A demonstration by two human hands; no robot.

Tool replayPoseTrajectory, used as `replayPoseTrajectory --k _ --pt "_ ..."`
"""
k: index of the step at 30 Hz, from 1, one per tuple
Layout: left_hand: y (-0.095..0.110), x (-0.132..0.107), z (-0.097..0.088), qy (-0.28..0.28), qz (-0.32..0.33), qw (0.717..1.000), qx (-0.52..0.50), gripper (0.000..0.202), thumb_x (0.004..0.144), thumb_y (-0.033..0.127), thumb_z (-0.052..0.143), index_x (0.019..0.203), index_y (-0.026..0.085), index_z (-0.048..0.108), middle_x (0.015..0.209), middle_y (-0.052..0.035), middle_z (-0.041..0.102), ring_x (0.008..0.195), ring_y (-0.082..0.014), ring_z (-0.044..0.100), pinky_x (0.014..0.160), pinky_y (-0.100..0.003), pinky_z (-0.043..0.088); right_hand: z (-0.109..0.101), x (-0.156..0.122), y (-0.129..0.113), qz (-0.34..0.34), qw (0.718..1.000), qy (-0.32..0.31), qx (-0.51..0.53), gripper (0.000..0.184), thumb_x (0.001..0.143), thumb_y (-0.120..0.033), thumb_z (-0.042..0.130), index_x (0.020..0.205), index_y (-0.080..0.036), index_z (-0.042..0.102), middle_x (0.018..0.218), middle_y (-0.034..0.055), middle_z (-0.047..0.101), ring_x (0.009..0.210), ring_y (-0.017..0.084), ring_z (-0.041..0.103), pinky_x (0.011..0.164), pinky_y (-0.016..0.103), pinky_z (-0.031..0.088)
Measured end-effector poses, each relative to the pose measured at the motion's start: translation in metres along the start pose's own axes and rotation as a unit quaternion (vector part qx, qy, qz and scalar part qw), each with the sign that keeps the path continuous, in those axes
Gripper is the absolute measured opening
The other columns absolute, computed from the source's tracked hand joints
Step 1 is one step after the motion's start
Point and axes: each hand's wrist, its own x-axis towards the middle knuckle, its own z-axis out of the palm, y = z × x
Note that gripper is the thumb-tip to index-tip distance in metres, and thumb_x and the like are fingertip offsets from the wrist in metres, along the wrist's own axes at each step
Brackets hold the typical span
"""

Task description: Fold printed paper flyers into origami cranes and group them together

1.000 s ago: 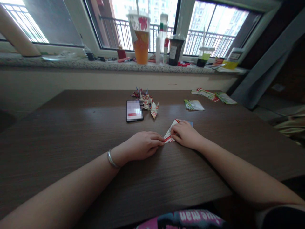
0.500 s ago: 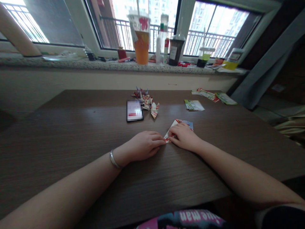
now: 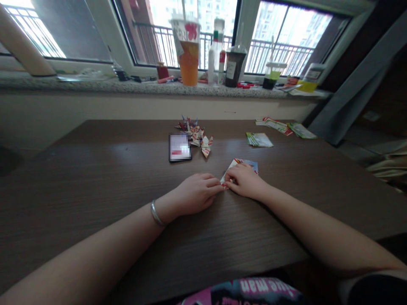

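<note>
A piece of folded paper, white with red and blue print, lies on the table under my fingers. My right hand bends over it, fingers curled and pressing it down, and hides much of its middle. From the left, my left hand reaches the paper's near corner with thumb and fingers closed together on it. A silver bangle circles my left wrist. Beyond my hands sit several folded paper figures, printed red and white, in a cluster.
A phone with a lit screen lies beside the paper figures. A stack of printed papers is at the right, with more paper strips behind. Drink cups and bottles line the stone windowsill behind the table.
My left hand has shifted slightly right, its fingertips now closer to my right fingers at the paper's corner. My right hand stays almost where it was.
</note>
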Motion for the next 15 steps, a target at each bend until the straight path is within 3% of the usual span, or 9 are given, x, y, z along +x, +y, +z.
replayPoseTrajectory --k 5,15 --pt "0.0 -0.0005 0.0024 -0.016 -0.002 1.0 0.017 0.042 0.079 0.01 0.051 0.12 0.016 0.055 0.114 -0.0088 0.063 0.102 -0.023 0.055 0.089 -0.037 0.047 0.001 0.002 -0.0013 0.0 1.0 -0.002 0.003 0.014 0.085 -0.032 0.06 0.081 -0.02 0.065 0.085 0.0035 0.07 0.09 0.022 0.058 0.085 0.036 0.034" --pt "-0.0021 0.001 -0.0026 -0.025 0.009 1.0 0.006 0.038 0.079 0.005 0.049 0.114 0.016 0.058 0.111 -0.0088 0.064 0.1 -0.022 0.056 0.088 -0.036 0.048 0.0024 -0.0003 0.0027 0.004 1.0 -0.004 0.008 0.013 0.085 -0.032 0.059 0.081 -0.021 0.064 0.085 0.0031 0.07 0.091 0.022 0.058 0.086 0.036 0.034"
